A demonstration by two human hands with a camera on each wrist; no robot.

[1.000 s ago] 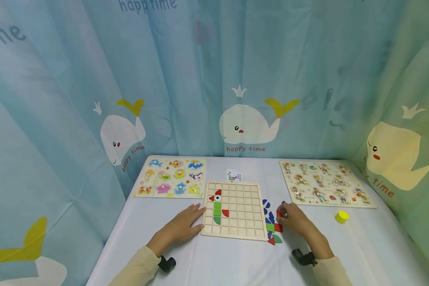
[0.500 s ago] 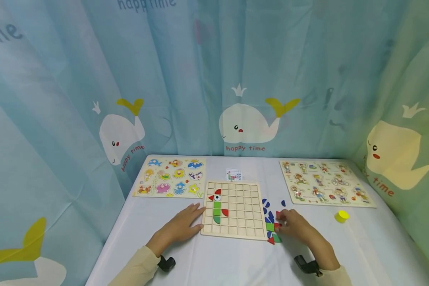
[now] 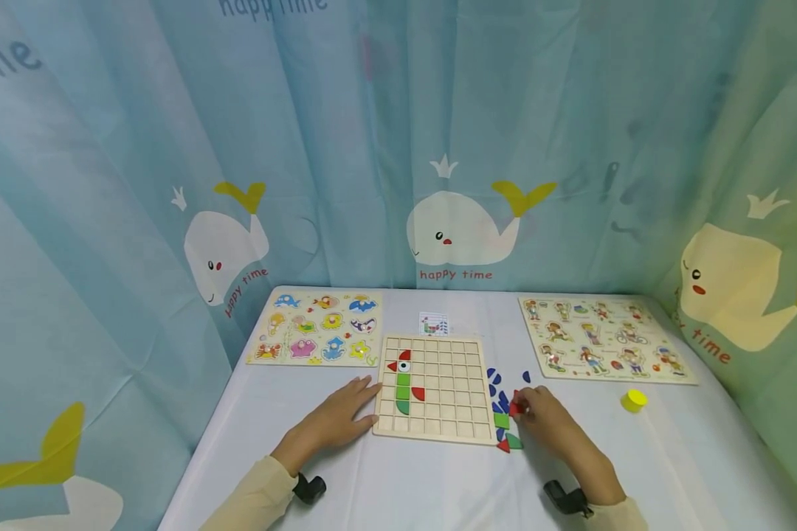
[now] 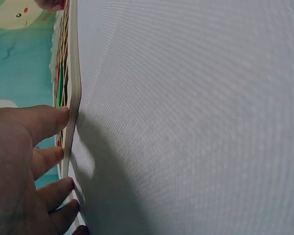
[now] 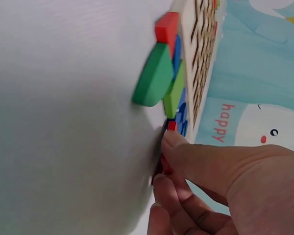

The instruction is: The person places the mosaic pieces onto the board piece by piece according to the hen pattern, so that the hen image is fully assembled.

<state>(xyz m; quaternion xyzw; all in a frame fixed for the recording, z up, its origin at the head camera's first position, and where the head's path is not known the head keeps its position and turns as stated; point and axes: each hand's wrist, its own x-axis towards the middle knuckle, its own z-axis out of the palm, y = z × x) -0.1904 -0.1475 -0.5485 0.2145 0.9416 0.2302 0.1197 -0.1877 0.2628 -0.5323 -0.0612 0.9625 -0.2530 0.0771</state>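
Note:
My left hand (image 3: 339,417) lies at the left edge of a wooden grid board (image 3: 452,424), fingers extended, thumb and fingertips right at its rim. On the board, red and green pieces and an eye tile (image 3: 404,366) form a bird-like column. Just right of the board, my right hand (image 3: 547,417) pinches a red piece (image 3: 514,405) between thumb and fingers, low over the table; the fingers partly hide it. Beside it are a light green square (image 5: 174,94), a dark green quarter-round piece (image 5: 154,76), a red triangle (image 3: 503,445) and several blue pieces (image 3: 493,376).
A small pattern card (image 3: 434,324) lies behind the board. A sea-animal puzzle (image 3: 315,328) is at the back left, a children-figure puzzle (image 3: 604,341) at the back right. One yellow cylinder (image 3: 634,401) stands on the right. A whale-print curtain (image 3: 345,147) closes off the back.
My right hand has moved down from the upper red piece to the lower red one; the lower one has left its place beside the light green square. My left hand stays still.

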